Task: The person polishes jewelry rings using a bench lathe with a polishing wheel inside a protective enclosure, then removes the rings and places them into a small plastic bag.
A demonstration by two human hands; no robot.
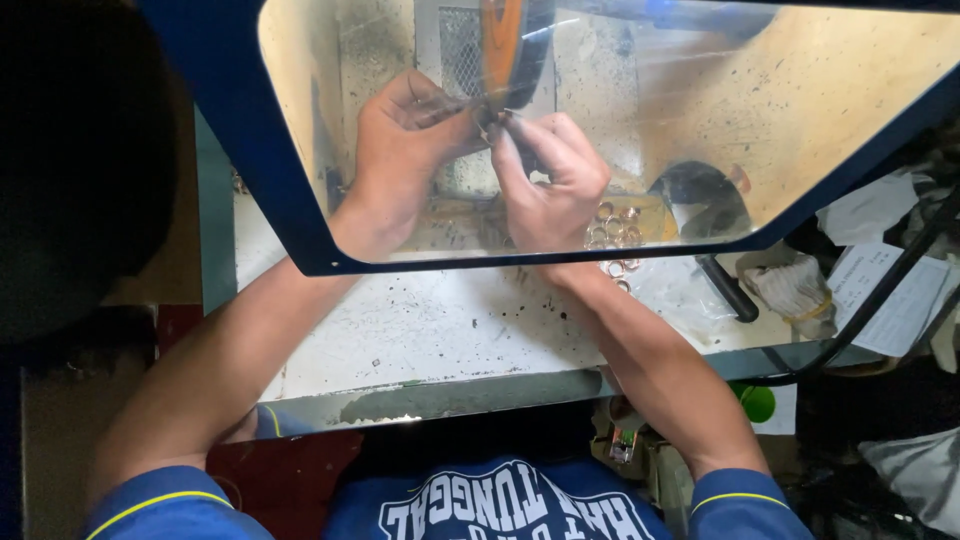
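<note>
You sit before a large transparent guard [700,120] in a blue frame, and through it you look at a spinning orange wheel [505,45] with a dark rim. Under it lies the pale, dusty worktop [430,330].

Your left hand [400,150] and your right hand [550,185] meet just below the wheel, both pinched closed on one small metal piece [492,122]. It looks like a small ring. I judge it light, stiff and hard, but slippery, because it is so small and smooth. Hold it by its outer edges with the fingertips of both hands, firmly, so the wheel does not pull it away; it may also become warm.

A heap of small metal rings [615,235] lies on the worktop just beside your right wrist. A worn glove [795,290] and some papers [895,300] lie farther right.

The piece itself is almost hidden by your fingers. The top of the wheel is cut off by the picture edge, and reflections on the guard make the back of the machine hard to see.
</note>
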